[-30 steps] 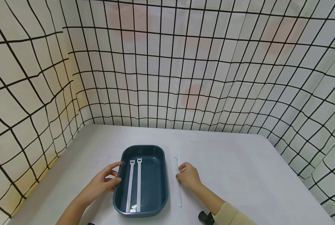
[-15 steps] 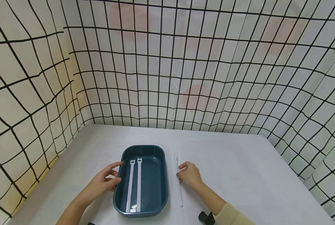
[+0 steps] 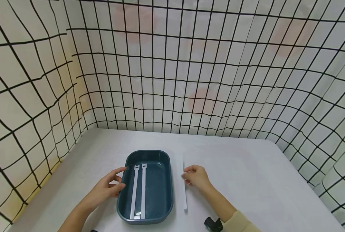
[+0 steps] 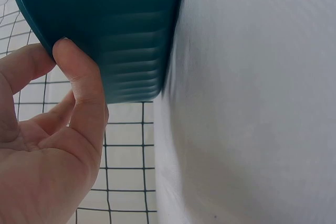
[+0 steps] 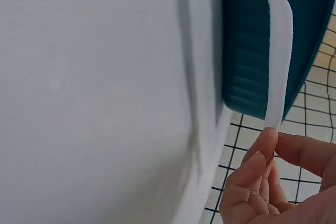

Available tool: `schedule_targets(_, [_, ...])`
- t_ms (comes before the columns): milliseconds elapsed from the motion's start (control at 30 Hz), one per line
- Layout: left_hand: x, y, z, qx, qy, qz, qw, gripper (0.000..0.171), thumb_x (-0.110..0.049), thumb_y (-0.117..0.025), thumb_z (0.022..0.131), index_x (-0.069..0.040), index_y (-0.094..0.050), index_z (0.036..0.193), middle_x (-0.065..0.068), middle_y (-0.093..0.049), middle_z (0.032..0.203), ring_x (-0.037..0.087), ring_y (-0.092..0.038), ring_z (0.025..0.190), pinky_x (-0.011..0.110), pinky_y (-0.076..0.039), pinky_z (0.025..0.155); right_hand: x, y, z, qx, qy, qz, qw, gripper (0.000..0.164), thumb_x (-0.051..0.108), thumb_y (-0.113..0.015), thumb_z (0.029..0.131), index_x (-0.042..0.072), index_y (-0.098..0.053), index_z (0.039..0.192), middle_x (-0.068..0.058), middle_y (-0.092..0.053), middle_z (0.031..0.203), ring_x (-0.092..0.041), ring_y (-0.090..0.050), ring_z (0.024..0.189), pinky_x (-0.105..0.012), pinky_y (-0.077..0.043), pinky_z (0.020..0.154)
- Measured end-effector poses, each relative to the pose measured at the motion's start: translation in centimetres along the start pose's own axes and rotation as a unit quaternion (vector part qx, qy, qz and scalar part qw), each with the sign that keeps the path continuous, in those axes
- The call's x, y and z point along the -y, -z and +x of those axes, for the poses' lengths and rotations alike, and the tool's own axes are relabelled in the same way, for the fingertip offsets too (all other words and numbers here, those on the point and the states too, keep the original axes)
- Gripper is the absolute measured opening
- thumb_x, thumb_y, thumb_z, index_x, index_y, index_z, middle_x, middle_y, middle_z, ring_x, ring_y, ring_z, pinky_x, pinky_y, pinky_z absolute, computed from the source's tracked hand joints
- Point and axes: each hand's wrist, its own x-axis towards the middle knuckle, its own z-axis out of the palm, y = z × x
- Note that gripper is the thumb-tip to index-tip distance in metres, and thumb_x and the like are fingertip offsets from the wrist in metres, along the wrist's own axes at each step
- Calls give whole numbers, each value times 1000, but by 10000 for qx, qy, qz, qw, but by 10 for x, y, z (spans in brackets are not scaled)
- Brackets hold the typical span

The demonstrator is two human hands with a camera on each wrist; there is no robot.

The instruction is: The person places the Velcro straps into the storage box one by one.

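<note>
My right hand (image 3: 196,177) pinches a white hook-and-loop cable tie (image 3: 185,196) between thumb and fingertips, just right of the dark teal tray (image 3: 168,211). In the right wrist view the free end of this cable tie (image 5: 281,51) stands out above the tabletop, overlapping the tray wall, with its shadow lying apart on the table. At the tray's left side, my left hand (image 3: 107,185) holds the rim with thumb and forefinger; the left wrist view shows a fingertip against the outer wall (image 4: 126,35). Two similar cable ties lie lengthwise inside the tray, a left one (image 3: 134,193) and a right one (image 3: 143,193), slotted heads at the far end.
The white tabletop (image 3: 233,161) spreads around the tray. Black wire grid panels (image 3: 172,80) over white sheeting enclose the back and both sides. A small black object (image 3: 213,224) shows beside the right sleeve (image 3: 240,222).
My right hand has raised the cable tie off the tabletop and moved slightly away from me. The left hand and the tray stay in place.
</note>
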Motion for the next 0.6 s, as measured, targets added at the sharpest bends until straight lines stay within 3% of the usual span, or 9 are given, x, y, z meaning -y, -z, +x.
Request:
schedule_targets(300, [0,0,0,-29,25,9,10000,62,-12,-65,93,-5,-36,147,14,-47,100,25,-61,82,34,-56,70,10,5,0,65,-62,524,9986,20,2,-68,84,-7,-62,101,-5,-66,76,-14,-62,60,-26,-48,56])
schedule_targets(600, [-2,-1,0,-19,30,14,10000,61,-11,-65,93,-5,-37,147,14,-48,100,26,-61,82,33,-56,69,19,4,-5,188,-27,702,9974,20,3,-69,85,-5,-64,102,-5,-67,78,-15,-63,61,-27,-49,57])
